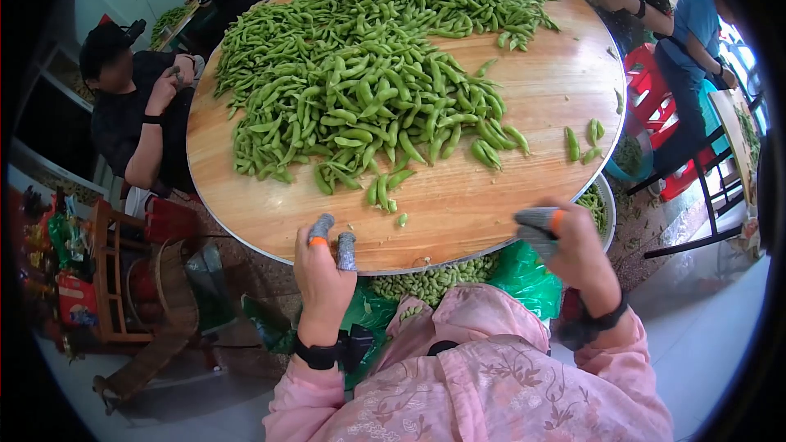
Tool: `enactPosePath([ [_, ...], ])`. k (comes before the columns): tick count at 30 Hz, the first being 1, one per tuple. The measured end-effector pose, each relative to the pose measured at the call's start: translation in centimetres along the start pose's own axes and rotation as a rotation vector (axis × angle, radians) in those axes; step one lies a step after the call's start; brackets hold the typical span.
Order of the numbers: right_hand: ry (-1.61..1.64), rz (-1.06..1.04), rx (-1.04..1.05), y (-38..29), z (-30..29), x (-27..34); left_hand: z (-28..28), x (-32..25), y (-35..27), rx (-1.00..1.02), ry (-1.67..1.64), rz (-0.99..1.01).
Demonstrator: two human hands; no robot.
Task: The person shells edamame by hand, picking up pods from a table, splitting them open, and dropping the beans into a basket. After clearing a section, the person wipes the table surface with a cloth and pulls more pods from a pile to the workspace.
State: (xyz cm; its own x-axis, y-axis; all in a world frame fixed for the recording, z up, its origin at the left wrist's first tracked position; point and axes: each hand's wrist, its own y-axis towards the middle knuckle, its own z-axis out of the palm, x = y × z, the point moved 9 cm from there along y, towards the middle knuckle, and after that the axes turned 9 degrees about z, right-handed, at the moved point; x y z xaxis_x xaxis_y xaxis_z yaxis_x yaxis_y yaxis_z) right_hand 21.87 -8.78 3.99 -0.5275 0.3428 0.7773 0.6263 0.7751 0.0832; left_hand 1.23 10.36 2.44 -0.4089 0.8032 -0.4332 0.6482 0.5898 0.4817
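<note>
My left hand (324, 285) is over the near edge of the round wooden table (442, 215). Grey knitted finger cots cover its thumb and a finger, which stand apart with nothing visible between them. At the table's near right edge is my right hand (574, 252), blurred, also in grey finger cots; whether it holds anything cannot be told. A large heap of green soybean pods (368, 92) covers much of the tabletop. One loose bean (402, 220) lies in front of the heap. Below the edge, before my lap, shelled beans (439, 279) lie in a green plastic bag (528, 279).
A white basket (608, 215) holding pods stands under the table's right edge. Several people sit nearby, one at the table's left side (123, 98). A wooden chair (110, 282) is at left. Red plastic stools (645, 86) and another table (734, 129) are at right.
</note>
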Motion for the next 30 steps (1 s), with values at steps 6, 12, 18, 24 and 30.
enactPosePath([
  [6,-0.274,-0.259,0.171,4.7,8.6,5.1,3.0,-1.3,0.4,0.175,0.034,0.025],
  [12,-0.407,-0.445,0.269,4.7,12.5,7.0,3.2,-3.8,-0.2,0.164,0.023,0.210],
  [18,-0.344,-0.525,0.397,3.0,12.9,7.8,3.7,-4.8,-1.8,0.179,-0.037,0.275],
  [24,-0.253,-0.570,0.463,-0.3,10.1,6.7,3.1,-8.3,-4.4,0.127,-0.309,0.568],
  [30,-0.232,-0.191,0.302,-1.4,3.1,-0.9,9.3,-5.6,-7.3,0.501,-0.329,0.377],
])
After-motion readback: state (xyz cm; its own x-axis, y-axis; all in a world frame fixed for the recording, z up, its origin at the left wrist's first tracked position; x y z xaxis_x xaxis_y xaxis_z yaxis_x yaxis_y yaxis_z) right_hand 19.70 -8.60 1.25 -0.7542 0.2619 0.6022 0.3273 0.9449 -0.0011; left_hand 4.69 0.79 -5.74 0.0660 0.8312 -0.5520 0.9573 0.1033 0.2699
